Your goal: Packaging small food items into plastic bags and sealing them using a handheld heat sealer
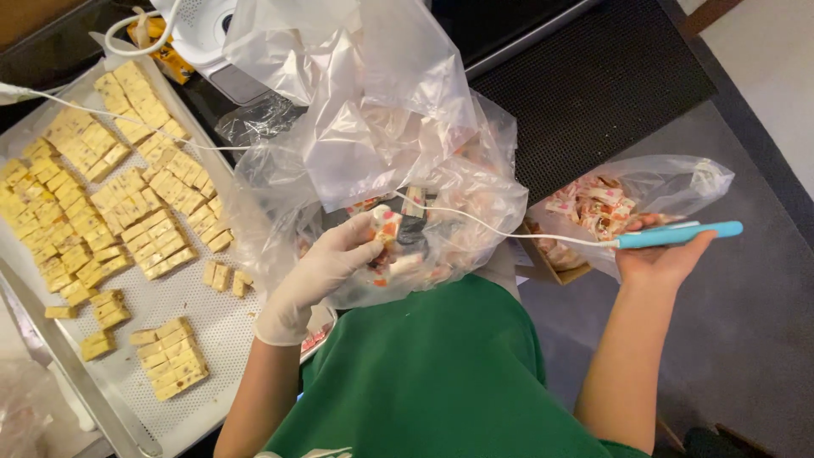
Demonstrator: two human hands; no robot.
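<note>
The left hand point(318, 276), in a thin white glove, is closed around a small wrapped sweet point(386, 227), pinching it at the mouth of a big clear plastic bag point(381, 127) that bulges up in front of the person's green shirt point(441, 373); the glove likely keeps the food clean, and the sweet is held up and steady where the other tool can reach it. The right hand point(666, 259), bare, lies palm up with its fingers curled under a slim blue wand point(678, 234), gripping it loosely and out to the side; a white cord point(509, 231) runs from the wand's tip back across the bag toward the sweet. Inside the big bag, more wrapped sweets in white and red show dimly through the crumpled film. A second, smaller clear bag point(670, 187) sits beyond the right hand, open and holding a heap of the same wrapped pieces, with a cardboard box point(551, 265) just beside it. Along the left runs a long perforated metal tray point(212, 322), carrying rows of pale yellow cut bars point(161, 229), packed tight toward its far end and thinning to a few small blocks near its close corner. A white machine point(208, 38) stands past the tray's far edge, beside a black mat point(593, 85).
</note>
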